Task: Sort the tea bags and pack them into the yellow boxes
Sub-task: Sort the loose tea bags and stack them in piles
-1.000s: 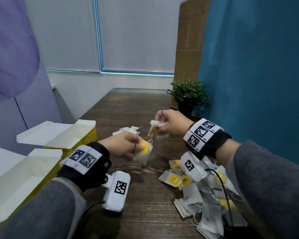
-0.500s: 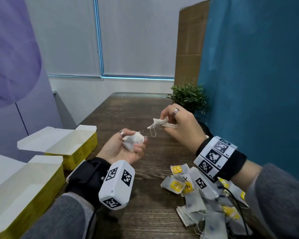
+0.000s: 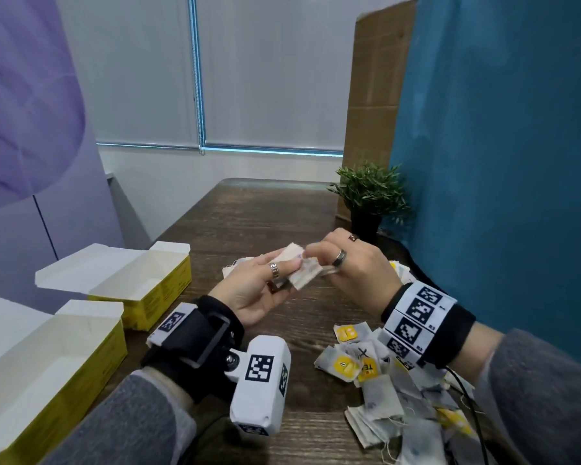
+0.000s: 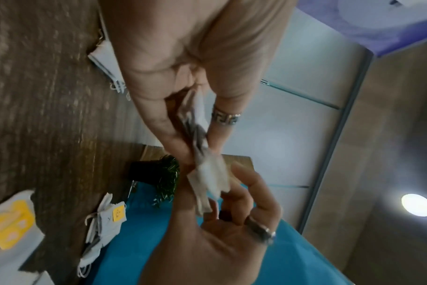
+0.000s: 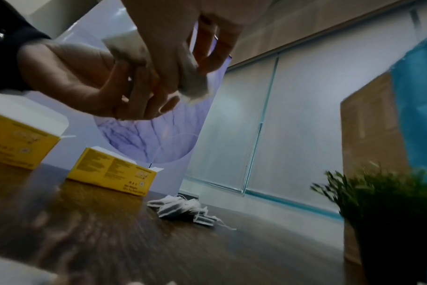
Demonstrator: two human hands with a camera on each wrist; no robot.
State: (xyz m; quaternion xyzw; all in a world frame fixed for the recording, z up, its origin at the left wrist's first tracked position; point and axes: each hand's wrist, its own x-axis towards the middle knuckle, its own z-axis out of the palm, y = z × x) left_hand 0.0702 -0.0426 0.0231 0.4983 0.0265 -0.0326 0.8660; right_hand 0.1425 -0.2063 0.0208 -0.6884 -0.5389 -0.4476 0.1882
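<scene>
At the far left of the head view two yellow boxes stand open on the worktop [image 3: 275,213], the near yellow box [image 3: 91,360] at the edge closest to the person and the far yellow box [image 3: 161,293] just beyond it, both showing bare white insides. To their right, above the wood, the left hand [image 3: 255,286] lies palm up with its thumb and fingers curled round a small stack of tea bags [image 3: 302,270]; the left wrist view shows several bags pressed flat between them. Behind that hand a small sorted heap [image 5: 185,210] lies on the worktop, well apart from the boxes. Right of the stack the right hand [image 3: 356,266] meets it, fingertips pinching the same tea bags at their outer end, so both hands share one bundle in mid-air. Lower right sits the loose pile of tea bags [image 3: 383,387], yellow tags and strings tangled together, and a potted plant [image 3: 369,199] stands beyond the hands. The likeliest trouble, as I judge it, is the bundle fanning apart: the bags are thin and slippery, held only at their edges, and if either pinch eases while they are squared up, one could slide out and drop back among the unsorted ones. A trailing string could also snag on a ring or finger and pull a bag askew on its way to a box.
</scene>
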